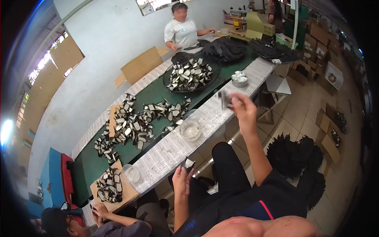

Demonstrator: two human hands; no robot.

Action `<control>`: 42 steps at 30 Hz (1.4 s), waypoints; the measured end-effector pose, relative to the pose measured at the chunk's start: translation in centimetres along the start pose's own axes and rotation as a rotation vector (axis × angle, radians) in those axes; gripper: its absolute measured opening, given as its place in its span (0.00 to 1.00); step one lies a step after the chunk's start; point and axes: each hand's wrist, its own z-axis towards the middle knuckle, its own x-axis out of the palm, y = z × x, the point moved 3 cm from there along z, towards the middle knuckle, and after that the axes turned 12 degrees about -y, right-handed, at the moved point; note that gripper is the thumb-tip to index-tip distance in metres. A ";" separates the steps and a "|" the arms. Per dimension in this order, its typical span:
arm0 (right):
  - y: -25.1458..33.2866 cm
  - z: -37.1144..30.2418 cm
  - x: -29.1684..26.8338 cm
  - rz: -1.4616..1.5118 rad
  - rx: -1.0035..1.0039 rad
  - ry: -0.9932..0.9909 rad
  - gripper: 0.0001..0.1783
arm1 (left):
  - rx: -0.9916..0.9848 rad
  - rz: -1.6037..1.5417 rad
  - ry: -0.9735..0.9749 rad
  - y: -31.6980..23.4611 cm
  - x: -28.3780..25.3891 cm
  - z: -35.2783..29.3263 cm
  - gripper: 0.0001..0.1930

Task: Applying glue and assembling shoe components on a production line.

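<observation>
My left hand [182, 181], near the table's front edge, has its fingers closed on a small black piece with a white face [189, 162]. Raised above the table's white-covered edge, my right hand [244, 110] pinches a flat grey thing [225, 100], blurred so that its kind does not show. Between the two hands stands a clear round dish [190, 130]. A small round tin heaped with white bits [239, 79] is just beyond my right hand. Loose black-and-white pieces [132, 124] lie scattered over the green belt [89, 172], and more fill a wide black basin [169, 84].
A co-worker in a white shirt [182, 33] stands across the table near dark stacked sheets [225, 49]. Another person in a black cap [55, 221] sits at my left, beside a cardboard sheet [128, 193]. Black bundles [294, 154] and open cartons [327, 134] are on the right floor.
</observation>
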 end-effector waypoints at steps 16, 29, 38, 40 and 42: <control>-9.2 -15.2 -10.3 -0.103 0.493 0.282 0.13 | 0.088 -0.058 -0.115 -0.4 -3.4 -4.4 0.21; -3.7 -15.0 -3.9 -0.247 0.049 0.469 0.14 | 0.026 -0.034 -0.029 -3.0 2.2 -3.4 0.17; -7.7 -14.2 1.0 -0.430 -0.260 0.665 0.16 | -0.084 -0.060 -0.067 -2.3 2.7 1.7 0.13; -8.5 -14.0 1.4 -0.461 -0.298 0.687 0.16 | -0.092 -0.043 -0.076 -2.0 2.9 2.4 0.13; -9.2 -13.8 1.7 -0.473 -0.287 0.689 0.17 | -0.106 -0.059 -0.091 -1.4 2.7 3.1 0.12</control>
